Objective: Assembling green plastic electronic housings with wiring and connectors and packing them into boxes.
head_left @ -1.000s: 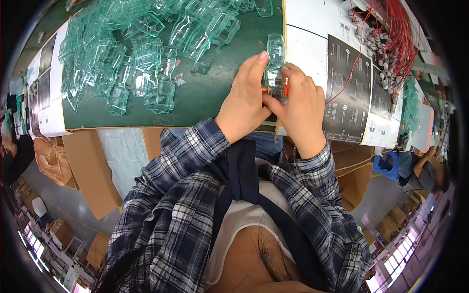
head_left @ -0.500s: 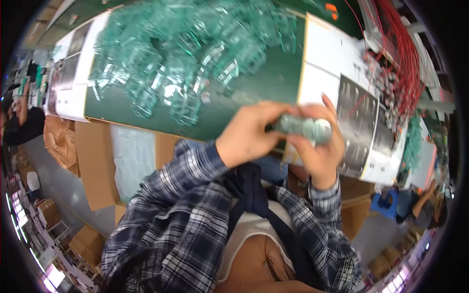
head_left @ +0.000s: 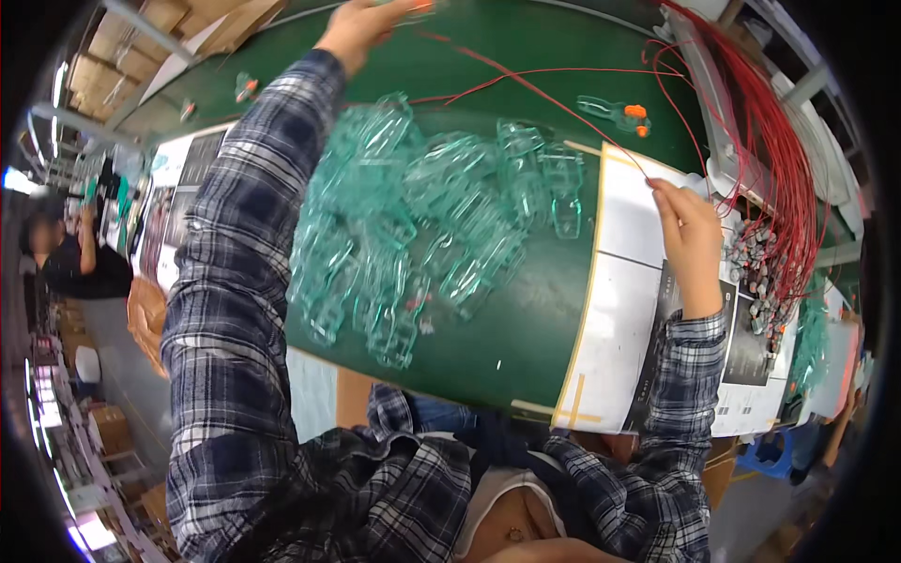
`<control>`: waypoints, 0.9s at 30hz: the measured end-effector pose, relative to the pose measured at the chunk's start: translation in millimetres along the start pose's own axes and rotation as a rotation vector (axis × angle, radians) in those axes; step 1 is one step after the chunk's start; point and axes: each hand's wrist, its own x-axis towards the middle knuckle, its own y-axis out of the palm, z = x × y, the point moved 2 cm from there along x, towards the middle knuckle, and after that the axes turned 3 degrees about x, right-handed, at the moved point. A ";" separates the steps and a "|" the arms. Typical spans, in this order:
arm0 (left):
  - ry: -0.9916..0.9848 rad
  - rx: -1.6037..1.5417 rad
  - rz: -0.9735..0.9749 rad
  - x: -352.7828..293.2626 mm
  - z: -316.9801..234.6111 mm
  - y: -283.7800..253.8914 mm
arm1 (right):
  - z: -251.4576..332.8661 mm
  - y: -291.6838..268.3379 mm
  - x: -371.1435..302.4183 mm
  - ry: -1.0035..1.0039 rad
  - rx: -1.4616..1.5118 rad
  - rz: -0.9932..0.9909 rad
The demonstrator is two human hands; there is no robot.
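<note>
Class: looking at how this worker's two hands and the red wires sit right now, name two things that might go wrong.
The left hand reaches far over the pile of clear green plastic parts; its sleeve might drag some off the green bench. The right hand pinches a red wire strung across the bench; it may snag the hanging wire bundle.

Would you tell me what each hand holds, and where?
Right hand pinches a red wire at its near end; left hand grips something at the frame's top, unclear what.
</note>
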 end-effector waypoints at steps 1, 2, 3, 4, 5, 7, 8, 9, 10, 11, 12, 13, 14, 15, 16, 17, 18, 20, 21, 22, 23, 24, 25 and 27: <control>0.046 0.270 -0.208 24.2 20.7 -34.3 | -5.5 -1.0 6.1 0.022 -0.010 -0.022; 0.081 0.263 -0.409 42.6 38.1 -44.1 | -12.1 0.8 11.9 -0.051 -0.190 -0.082; -0.003 0.372 -0.286 59.7 54.5 -78.0 | -15.8 4.1 19.6 -0.129 -0.365 -0.139; -0.051 0.420 -0.164 66.3 66.3 -68.7 | -30.3 15.3 17.1 -0.108 -0.398 -0.153; -0.102 0.730 -0.355 70.9 81.5 -78.8 | -28.7 24.3 20.9 -0.142 -0.422 -0.114; -0.325 0.709 -0.224 84.4 138.4 -127.4 | -26.5 46.3 25.0 -0.195 -0.337 -0.067; -0.488 0.672 -0.158 85.5 163.0 -148.3 | -20.2 55.6 25.0 -0.179 -0.290 -0.069; -0.623 0.634 -0.103 84.2 183.4 -164.0 | -11.3 56.2 22.8 -0.162 -0.264 -0.134; -0.575 0.550 -0.113 83.7 195.2 -166.5 | -6.0 50.1 16.4 -0.144 -0.246 -0.193; -0.613 0.598 -0.024 88.8 199.0 -180.3 | -7.9 38.3 7.2 -0.123 -0.259 -0.177; -0.408 0.277 0.099 78.6 209.7 -218.5 | -7.3 16.4 -3.3 -0.071 -0.235 -0.216; -0.670 0.518 -0.066 85.4 206.8 -247.1 | -19.5 3.6 -15.0 -0.018 -0.230 -0.264; -0.672 0.514 -0.047 94.0 211.5 -238.2 | -35.4 -7.0 -32.3 0.058 -0.229 -0.387; -0.434 1.045 -0.146 98.0 204.2 -237.4 | -55.3 -14.0 -46.7 0.206 -0.162 -0.441; -0.156 1.553 -0.245 99.2 193.7 -233.7 | -68.8 -22.8 -57.6 0.445 -0.032 -0.418; -0.002 1.621 -0.250 108.4 179.9 -199.6 | -80.4 -28.6 -68.5 0.569 -0.128 -0.363; 0.157 1.680 -0.257 117.1 152.6 -145.5 | -91.4 -31.6 -77.3 0.575 -0.150 -0.355; 0.654 1.470 -0.047 108.6 86.0 -56.7 | -104.5 -32.0 -79.8 0.384 -0.526 -0.264; 0.571 1.059 0.201 96.6 59.8 11.9 | -115.9 -30.3 -84.6 0.358 -0.510 -0.225; 0.598 1.076 0.397 86.8 39.8 62.1 | -118.7 -30.4 -84.6 0.338 -0.494 -0.228; 0.625 1.155 0.612 74.3 20.4 113.0 | -120.6 -30.6 -85.0 0.290 -0.485 -0.273; 0.700 1.253 0.638 69.2 19.8 147.5 | -119.2 -30.0 -83.3 0.236 -0.478 -0.320; 0.656 1.354 0.596 60.5 21.9 177.0 | -115.5 -28.4 -88.8 0.398 -0.368 -0.360; 0.510 1.362 0.643 52.5 33.7 212.1 | -75.6 -45.2 -96.3 0.563 -0.136 -0.447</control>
